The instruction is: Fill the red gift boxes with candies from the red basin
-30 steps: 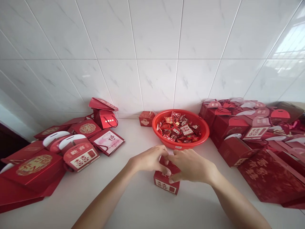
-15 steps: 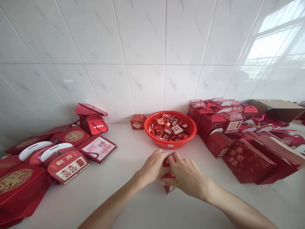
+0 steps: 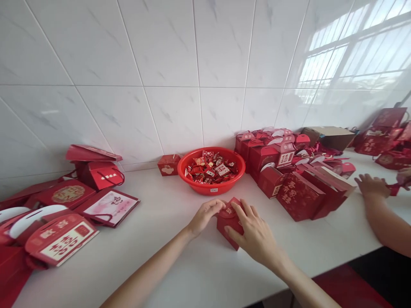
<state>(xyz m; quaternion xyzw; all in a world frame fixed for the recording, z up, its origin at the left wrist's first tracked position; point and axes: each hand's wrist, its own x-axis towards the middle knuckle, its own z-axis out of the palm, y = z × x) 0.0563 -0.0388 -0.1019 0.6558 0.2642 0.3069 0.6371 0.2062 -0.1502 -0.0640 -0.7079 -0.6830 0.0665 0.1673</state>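
Observation:
A small red gift box (image 3: 228, 237) with gold print stands on the counter right in front of me, its top flap folded over. My left hand (image 3: 205, 217) pinches the flap's left edge with curled fingers. Across the top and right side lies my right hand (image 3: 255, 233), thumb and fingers apart, gripping the box and hiding part of it. Just behind the box sits a red plastic basin (image 3: 196, 187) full of wrapped sweets (image 3: 210, 169).
Red paper gift bags and boxes (image 3: 69, 192) crowd the left. More red boxes (image 3: 265, 158) and bags (image 3: 297, 194) stand at right, with a cardboard box (image 3: 330, 136) behind. A small red box (image 3: 168, 164) touches the wall. Another person's hand (image 3: 372, 187) works at far right.
My view has swung right, bringing another person's hands and more red bags into sight. My fingers have spread apart over the box, and its folded top flap now shows.

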